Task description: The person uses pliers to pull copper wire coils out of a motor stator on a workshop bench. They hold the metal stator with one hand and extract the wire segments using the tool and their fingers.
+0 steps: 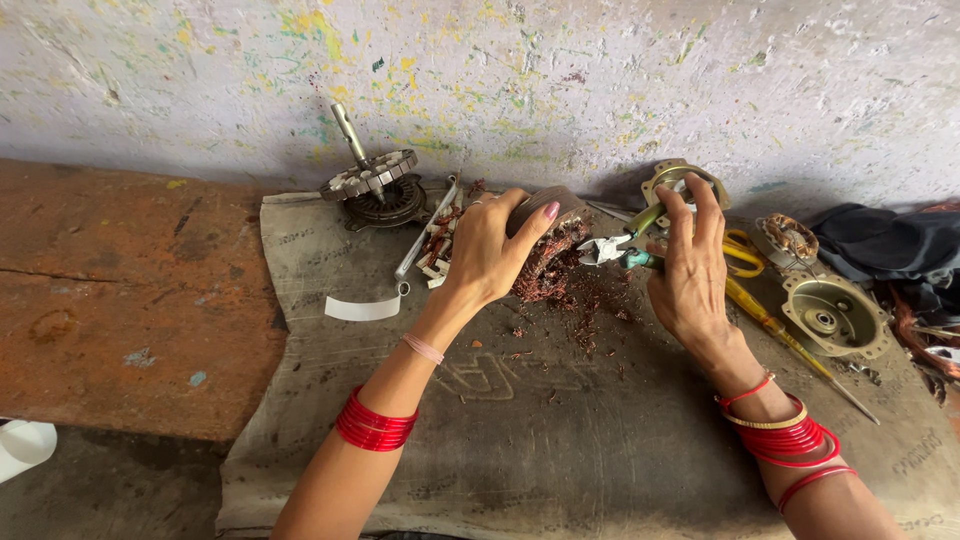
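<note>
I see the wound stator [548, 262] resting on the burlap mat [520, 420] near its far edge, tilted toward the right. My left hand [490, 250] has its grip closed over the stator's top. My right hand [688, 262] holds its grip closed on the cutting pliers [612, 246], whose tip touches the copper winding. Copper scraps [590, 315] lie just beside the stator. The mat's near half offers open room. A rotor [372, 185] stands to the left, a motor housing [835, 315] to the right, both well apart.
</note>
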